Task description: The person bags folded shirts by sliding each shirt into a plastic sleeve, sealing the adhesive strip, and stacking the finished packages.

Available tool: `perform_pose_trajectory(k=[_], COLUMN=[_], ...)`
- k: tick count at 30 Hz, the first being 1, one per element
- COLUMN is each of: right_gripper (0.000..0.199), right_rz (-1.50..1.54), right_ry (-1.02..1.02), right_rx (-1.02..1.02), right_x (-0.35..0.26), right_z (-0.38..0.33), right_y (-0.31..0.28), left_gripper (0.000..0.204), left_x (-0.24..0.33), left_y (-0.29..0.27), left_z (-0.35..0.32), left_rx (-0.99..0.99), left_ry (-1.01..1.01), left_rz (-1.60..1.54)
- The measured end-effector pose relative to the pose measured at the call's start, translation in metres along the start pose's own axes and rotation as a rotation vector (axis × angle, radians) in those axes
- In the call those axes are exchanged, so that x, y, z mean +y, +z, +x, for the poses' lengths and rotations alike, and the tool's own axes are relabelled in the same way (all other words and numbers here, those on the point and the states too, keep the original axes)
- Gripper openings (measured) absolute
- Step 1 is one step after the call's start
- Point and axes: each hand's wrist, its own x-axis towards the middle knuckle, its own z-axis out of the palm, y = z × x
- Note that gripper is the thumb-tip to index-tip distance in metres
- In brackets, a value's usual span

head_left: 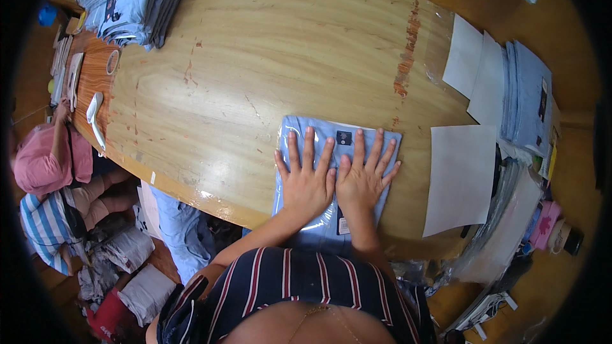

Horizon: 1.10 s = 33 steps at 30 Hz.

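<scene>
A folded light blue garment [328, 129] in a shiny clear plastic bag lies at the near edge of the wooden table [255, 70]. Both hands press flat on top of it. My left hand [306, 181] rests on its left half with the fingers spread and pointing away from me. On the right half, my right hand [362, 181] lies with fingers fanned out; the two thumbs nearly meet in the middle. Between the hands a small dark label [344, 138] shows near the far edge, and another tag [343, 224] near the close edge. Neither hand grips anything.
A tall stack of blue folded garments [143, 3] stands at the far left. White paper sheets [460, 175] and another garment stack [528, 99] are on the right, beside clear plastic bags [503, 229]. A tape roll [113, 62] lies left. Other people [54, 159] sit at lower left.
</scene>
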Motion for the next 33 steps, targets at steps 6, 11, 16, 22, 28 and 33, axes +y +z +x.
perform_pose_trajectory(k=[6, 11, 16, 22, 28, 33], right_gripper=[0.047, 0.046, 0.043, 0.039, 0.041, 0.043], right_rz=[0.057, 0.08, 0.041, 0.039, 0.096, 0.151], right_ry=[-0.062, -0.044, -0.008, 0.015, -0.004, -0.016], right_rx=[0.077, 0.048, 0.066, 0.022, 0.01, 0.136], right_x=[0.007, 0.003, -0.003, -0.002, 0.002, 0.005], right_z=[0.004, 0.003, -0.001, -0.007, -0.007, -0.01], right_y=[0.003, -0.023, 0.002, 0.011, 0.012, 0.02], left_gripper=[0.052, 0.051, 0.043, 0.044, 0.048, 0.047], left_x=[-0.004, 0.004, 0.01, 0.003, 0.001, -0.003], left_y=[-0.002, -0.033, -0.003, 0.009, 0.015, 0.024], left_z=[0.006, 0.006, 0.007, -0.001, -0.001, -0.004], left_rx=[-0.012, 0.015, 0.056, 0.034, 0.049, 0.161], left_ry=[0.041, 0.049, 0.024, 0.021, 0.027, 0.069], left_rz=[0.047, 0.09, -0.013, -0.073, -0.069, -0.094])
